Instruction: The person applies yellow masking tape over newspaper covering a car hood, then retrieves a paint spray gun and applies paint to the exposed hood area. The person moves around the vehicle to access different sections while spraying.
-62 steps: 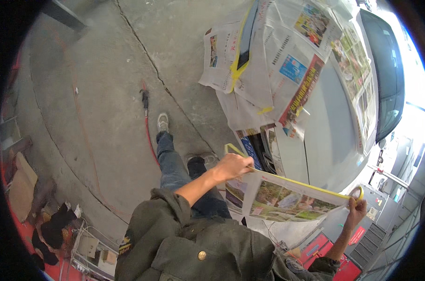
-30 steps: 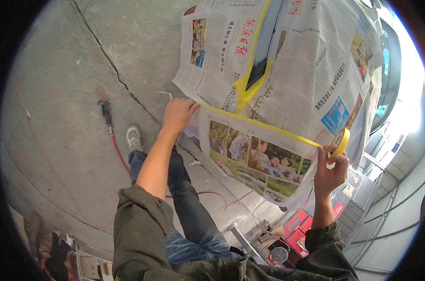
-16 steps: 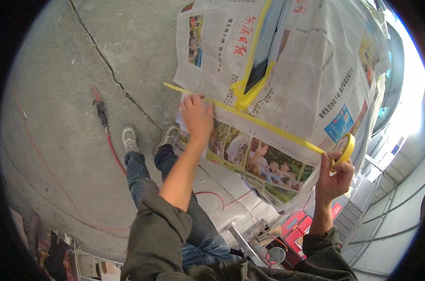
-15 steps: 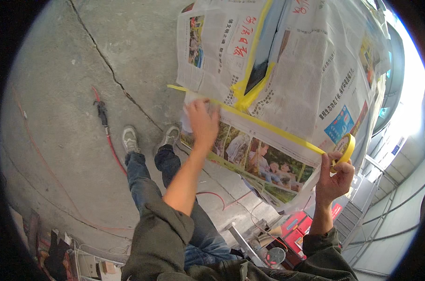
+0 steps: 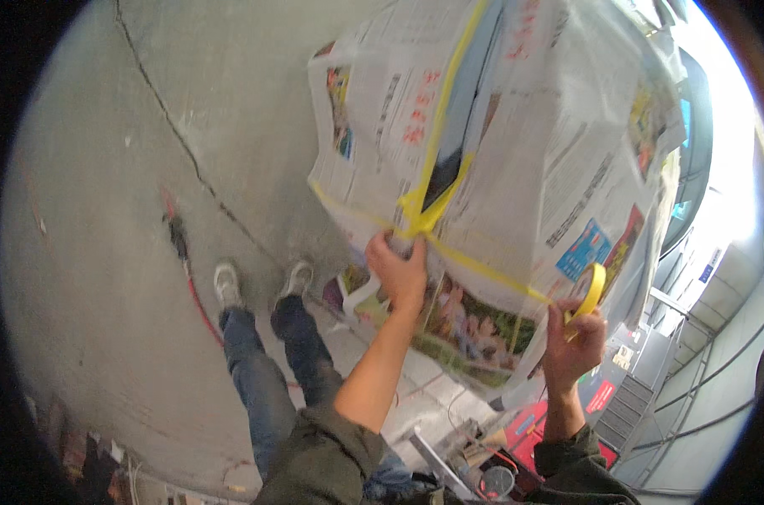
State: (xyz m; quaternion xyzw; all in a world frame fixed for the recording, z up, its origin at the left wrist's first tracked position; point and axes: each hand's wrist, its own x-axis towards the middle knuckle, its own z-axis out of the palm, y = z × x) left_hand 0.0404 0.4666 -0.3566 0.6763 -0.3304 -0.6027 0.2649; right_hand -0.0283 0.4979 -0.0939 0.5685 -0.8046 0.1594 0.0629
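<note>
The right hand (image 5: pixel 575 341) clasps a yellow tape roll (image 5: pixel 597 289) while the left hand (image 5: pixel 400 273), thumb and fingers apart, touches yellow-taped newspaper (image 5: pixel 483 328).

Hands (image 5: pixel 400 273) at yellow-taped newspaper (image 5: pixel 474 328)

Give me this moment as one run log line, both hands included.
Left hand: at yellow tape strip | Right hand: holding yellow tape roll | Newspaper sheet: hanging below strip

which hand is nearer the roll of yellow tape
Right: the right hand holds the roll of yellow tape; the left hand is left of it, along the newspaper sheet's taped edge.
</note>
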